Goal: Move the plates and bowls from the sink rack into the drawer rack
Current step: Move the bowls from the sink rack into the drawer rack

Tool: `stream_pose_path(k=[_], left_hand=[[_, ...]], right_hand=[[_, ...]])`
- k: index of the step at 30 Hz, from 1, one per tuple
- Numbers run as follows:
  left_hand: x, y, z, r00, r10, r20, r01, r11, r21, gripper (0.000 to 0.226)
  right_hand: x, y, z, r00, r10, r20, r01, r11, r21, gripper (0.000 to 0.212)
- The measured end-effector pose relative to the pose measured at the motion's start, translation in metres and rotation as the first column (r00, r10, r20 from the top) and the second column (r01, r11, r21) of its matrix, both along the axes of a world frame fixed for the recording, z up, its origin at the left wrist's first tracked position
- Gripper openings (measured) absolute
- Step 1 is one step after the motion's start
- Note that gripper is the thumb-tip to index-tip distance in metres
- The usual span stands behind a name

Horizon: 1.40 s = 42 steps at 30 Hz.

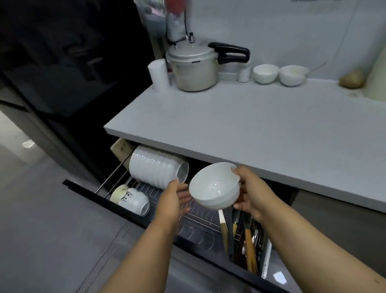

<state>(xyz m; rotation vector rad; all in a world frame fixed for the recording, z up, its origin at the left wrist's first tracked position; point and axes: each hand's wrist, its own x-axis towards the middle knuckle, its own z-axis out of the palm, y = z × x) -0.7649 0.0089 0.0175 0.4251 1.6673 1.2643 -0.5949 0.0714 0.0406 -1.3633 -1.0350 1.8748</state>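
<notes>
The right hand [247, 190] grips a stack of white bowls [214, 189], thumb hooked over the far rim and fingers curled under the base; it looks like two bowls nested, though a third cannot be ruled out. The left hand [172, 202] reaches toward the stack's left side with its fingers loosely extended, and whether the fingertips touch the bowl cannot be told. The stack hangs above the wire rack [200, 213] of the pulled-out drawer [128, 218], over its bare middle part. At the back left of that rack a row of white bowls [154, 167] lies nested on its side, too closely packed to count, and in front of it one cup with a cat face [131, 198] lies tipped over. At the right end of the drawer a compartment holds utensils [244, 237] standing with handles up. Above the drawer runs a pale grey counter [268, 135], carrying one pressure cooker [194, 66] with a black handle, one white cylinder [158, 73], two small white bowls [266, 73], and one potato [352, 79] against the tiled wall. The floor [30, 219] is grey, and a dark cabinet front stands to the left.
</notes>
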Motion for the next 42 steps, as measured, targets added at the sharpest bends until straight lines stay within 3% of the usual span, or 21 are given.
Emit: stream_pose_path(k=[5, 9, 13, 16, 25, 28, 38, 42], left_hand=[[-0.036, 0.009, -0.013, 0.973, 0.185, -0.141, -0.192, 0.98, -0.044, 0.023], [-0.055, 0.006, -0.029, 0.935, 0.241, -0.261, -0.271, 0.959, -0.087, 0.038], [-0.08, 0.004, -0.04, 0.822, 0.13, -0.554, -0.289, 0.934, -0.21, 0.047], [-0.104, -0.001, -0.056, 0.753, 0.049, -0.656, -0.289, 0.921, -0.263, 0.058], [-0.183, 0.005, -0.083, 0.622, -0.284, -0.73, -0.143, 0.875, -0.462, 0.066], [-0.209, 0.014, -0.093, 0.542, -0.372, -0.753, -0.093, 0.865, -0.493, 0.068], [-0.269, 0.045, -0.129, 0.304, -0.493, -0.815, 0.063, 0.864, -0.499, 0.073], [-0.282, 0.054, -0.142, 0.203, -0.506, -0.838, 0.084, 0.862, -0.5, 0.076]], right_hand=[[-0.034, 0.029, -0.015, 0.987, 0.147, 0.071, -0.145, 0.989, -0.036, 0.031], [-0.061, 0.042, -0.032, 0.974, 0.207, 0.094, -0.2, 0.977, -0.074, 0.026], [-0.09, 0.047, -0.051, 0.962, 0.244, 0.119, -0.23, 0.965, -0.124, 0.021], [-0.115, 0.052, -0.069, 0.95, 0.268, 0.159, -0.243, 0.957, -0.161, 0.026], [-0.194, 0.057, -0.124, 0.928, 0.243, 0.283, -0.188, 0.96, -0.208, 0.025], [-0.224, 0.059, -0.144, 0.916, 0.227, 0.332, -0.154, 0.96, -0.233, 0.023], [-0.297, 0.06, -0.227, 0.835, 0.281, 0.474, -0.122, 0.933, -0.338, 0.068], [-0.307, 0.065, -0.285, 0.793, 0.314, 0.522, -0.135, 0.927, -0.351, 0.097]])
